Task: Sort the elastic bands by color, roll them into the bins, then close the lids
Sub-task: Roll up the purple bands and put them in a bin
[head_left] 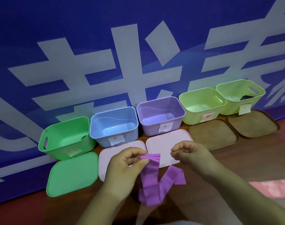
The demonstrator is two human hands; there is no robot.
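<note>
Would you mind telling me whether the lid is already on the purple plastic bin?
No, the purple plastic bin stands open and looks empty, with a pale pink square lid lying flat on the floor in front of it.

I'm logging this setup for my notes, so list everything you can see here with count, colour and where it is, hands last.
Bins: five, open, in a row along the banner: green, blue, purple, two yellow-green.
Lids: five, lying flat in front of the bins: green, two pink, two brown.
Paper labels: one on each bin's front.
Dark item: one, inside the far-right bin, unclear.
Elastic band: one, purple, hanging from the left hand.
Banner: blue with white characters, behind.
Left hand: pinching the band's top.
Right hand: beside it, not holding the band.
</note>
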